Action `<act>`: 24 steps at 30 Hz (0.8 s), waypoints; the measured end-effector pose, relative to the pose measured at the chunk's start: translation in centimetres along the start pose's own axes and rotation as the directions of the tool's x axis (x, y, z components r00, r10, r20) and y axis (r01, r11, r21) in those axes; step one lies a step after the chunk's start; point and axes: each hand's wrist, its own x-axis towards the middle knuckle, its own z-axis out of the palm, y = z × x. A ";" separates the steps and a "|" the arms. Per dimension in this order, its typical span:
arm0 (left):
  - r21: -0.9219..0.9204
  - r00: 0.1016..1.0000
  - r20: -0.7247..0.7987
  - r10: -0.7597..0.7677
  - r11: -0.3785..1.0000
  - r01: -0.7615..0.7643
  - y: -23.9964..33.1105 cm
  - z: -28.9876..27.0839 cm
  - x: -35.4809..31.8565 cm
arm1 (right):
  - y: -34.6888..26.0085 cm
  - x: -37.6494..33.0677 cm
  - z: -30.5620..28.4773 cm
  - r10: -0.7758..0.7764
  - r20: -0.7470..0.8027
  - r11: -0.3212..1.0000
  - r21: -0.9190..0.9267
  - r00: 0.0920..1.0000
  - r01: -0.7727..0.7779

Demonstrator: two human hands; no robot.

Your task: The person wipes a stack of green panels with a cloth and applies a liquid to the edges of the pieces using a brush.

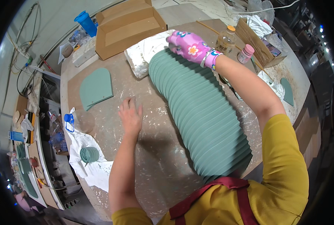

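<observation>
A long row of thin green round-topped panels (200,112) leans in overlapping layers, running from near my body to the far side of the table. My right hand (187,45), in a pink flowered glove, is over the far end of this row, its fingers bent together; what they hold, if anything, is hidden. Against that end sits a block wrapped in white plastic (138,63). My bare left hand (130,114) lies flat on the table with fingers apart, holding nothing. One single green panel (96,88) lies beyond it to the left.
At the far left stand an open cardboard box (131,32) and a blue cup (86,23). A clear jug (83,122) and a green coil (89,154) rest on white cloth at left. Bottles (226,39) and a wooden tray (258,43) stand at the far right.
</observation>
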 end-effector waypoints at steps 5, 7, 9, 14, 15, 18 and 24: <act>0.006 1.000 0.009 0.003 1.000 -0.003 0.3 -0.2 0.0 | 3.1 -0.4 -0.7 0.239 0.083 0.957 -0.187 0.967 -0.220; -0.001 1.000 -0.003 -0.006 1.000 0.006 0.0 0.1 0.0 | 1.3 0.2 -0.9 0.160 0.045 0.974 -0.172 0.986 -0.150; -0.007 1.000 -0.004 -0.005 1.000 0.005 -0.3 0.0 0.0 | -0.3 0.2 -0.2 0.008 0.080 0.999 -0.040 0.997 -0.005; -0.006 1.000 0.023 -0.004 1.000 0.004 0.2 0.0 0.2 | 3.4 -0.6 -0.7 0.269 0.116 0.948 -0.209 0.956 -0.241; -0.011 1.000 0.015 -0.006 1.000 0.006 0.1 0.0 0.1 | 2.8 -0.3 -0.7 0.261 0.119 0.950 -0.206 0.958 -0.233; 0.004 0.999 -0.041 0.020 1.000 -0.020 -0.2 -0.1 -0.1 | 0.6 -0.2 0.3 -0.067 -0.076 0.993 -0.107 0.995 0.059; -0.044 1.000 0.006 -0.003 0.999 0.003 -0.5 0.8 0.1 | 4.9 -1.9 -2.5 0.322 0.107 0.901 -0.340 0.941 -0.269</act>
